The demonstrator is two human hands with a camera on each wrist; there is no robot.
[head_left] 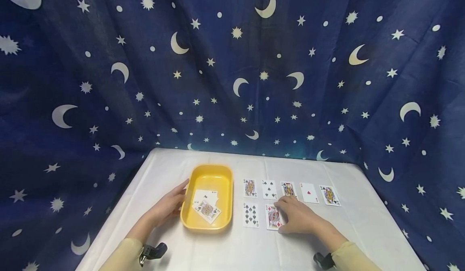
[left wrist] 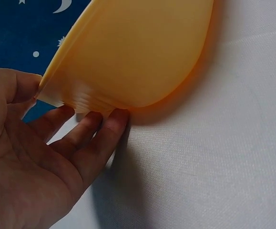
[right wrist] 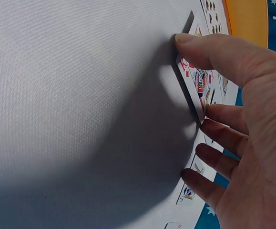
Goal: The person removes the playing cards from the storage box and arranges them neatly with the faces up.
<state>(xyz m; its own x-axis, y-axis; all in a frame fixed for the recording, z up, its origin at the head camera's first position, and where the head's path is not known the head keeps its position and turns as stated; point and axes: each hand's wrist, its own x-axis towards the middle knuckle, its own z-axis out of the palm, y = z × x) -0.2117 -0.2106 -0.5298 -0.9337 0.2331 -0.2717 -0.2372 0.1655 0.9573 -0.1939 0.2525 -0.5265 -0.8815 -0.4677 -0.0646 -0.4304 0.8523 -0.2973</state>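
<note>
We observed the right hand [head_left: 299,218] pinching the edges of a king of diamonds [head_left: 273,217] — thumb at its near corner, fingers [right wrist: 223,136] along the far side — flat on the white tablecloth [head_left: 218,251], in the near row beside a spade card [head_left: 250,215]. The left hand [head_left: 168,206] lay open, fingers against the yellow tray [head_left: 227,182] — two cards [head_left: 206,206] inside.

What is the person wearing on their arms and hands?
Both arms wear pale yellowish-beige long sleeves, left sleeve and right sleeve. At each wrist sits a small black device, left and right. The left hand and right hand are bare, without gloves.
</note>
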